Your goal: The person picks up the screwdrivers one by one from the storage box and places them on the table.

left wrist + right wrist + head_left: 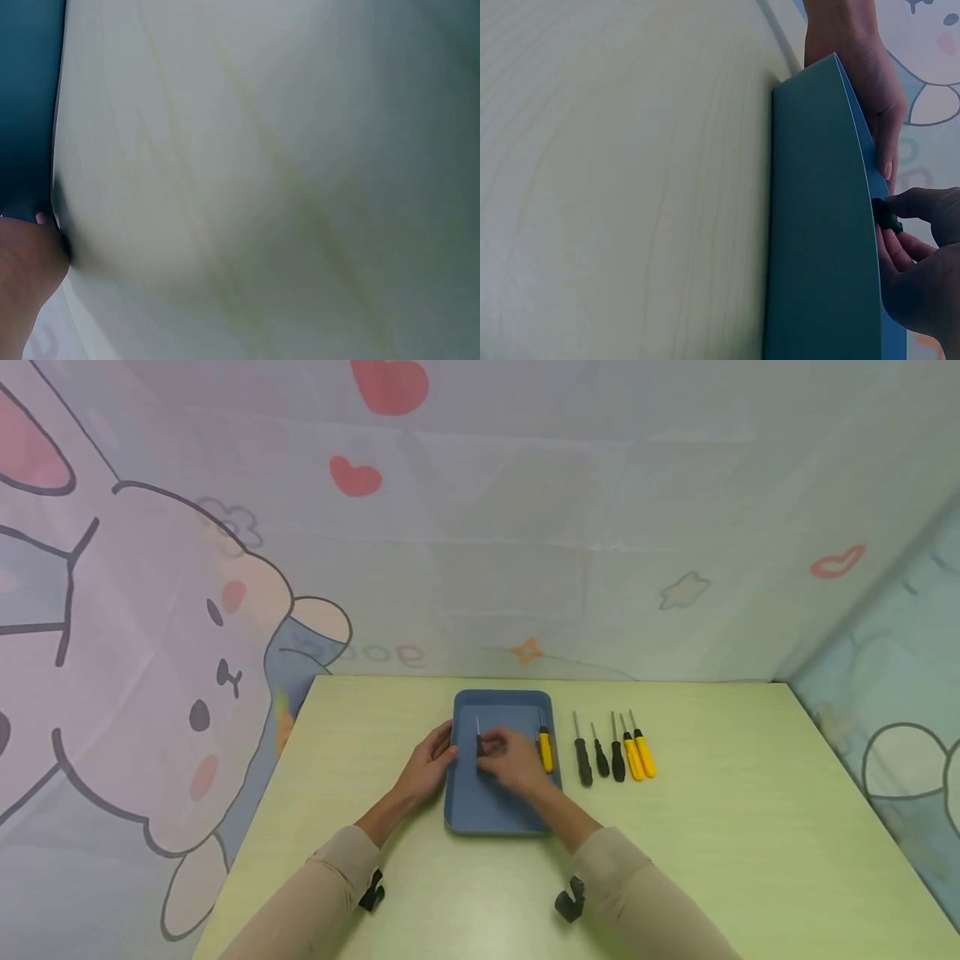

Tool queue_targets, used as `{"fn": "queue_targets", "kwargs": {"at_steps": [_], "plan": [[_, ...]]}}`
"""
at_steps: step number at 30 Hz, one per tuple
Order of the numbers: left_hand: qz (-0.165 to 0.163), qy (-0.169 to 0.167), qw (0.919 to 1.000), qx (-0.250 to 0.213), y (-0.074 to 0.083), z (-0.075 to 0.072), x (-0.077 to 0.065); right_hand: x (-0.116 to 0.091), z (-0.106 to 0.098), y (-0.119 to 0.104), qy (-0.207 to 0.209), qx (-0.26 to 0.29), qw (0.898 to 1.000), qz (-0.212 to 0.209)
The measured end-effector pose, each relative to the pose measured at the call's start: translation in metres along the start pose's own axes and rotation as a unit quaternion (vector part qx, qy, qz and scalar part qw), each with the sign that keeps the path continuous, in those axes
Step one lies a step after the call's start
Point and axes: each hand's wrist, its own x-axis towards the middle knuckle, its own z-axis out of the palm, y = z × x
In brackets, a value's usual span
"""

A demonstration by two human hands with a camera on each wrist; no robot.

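Over the blue tray [498, 814], my right hand [516, 762] pinches a black-handled screwdriver [480, 745] between thumb and fingers, its thin shaft pointing away from me. The right wrist view catches the end of the black handle [886, 215] in those fingers, past the tray's near wall. My left hand [429, 764] holds the tray's left side, thumb on the rim and fingers along the outside. A yellow screwdriver [545, 750] lies inside the tray along its right wall.
Right of the tray, several screwdrivers lie side by side on the table [720, 827]: black-handled ones [583, 762] nearer the tray, yellow-handled ones [645, 754] farther right. A printed cloth [585, 527] hangs behind the table.
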Motion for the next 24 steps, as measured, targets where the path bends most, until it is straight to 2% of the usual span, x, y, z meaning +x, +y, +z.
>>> {"fn": "queue_targets", "kwargs": {"at_steps": [10,17,24], "plan": [[0.001,-0.003,1.0,0.005,-0.001,-0.001,0.0,-0.004,-0.01,0.006,0.008,0.0,1.0,-0.004],[0.033,-0.001,0.9993,0.015,-0.003,0.001,0.0,-0.008,-0.02,0.006,0.008,0.004,1.0,-0.004],[0.004,0.003,1.0,0.003,0.0,0.0,0.0,-0.012,-0.029,0.005,0.005,0.008,1.0,-0.01]]}}
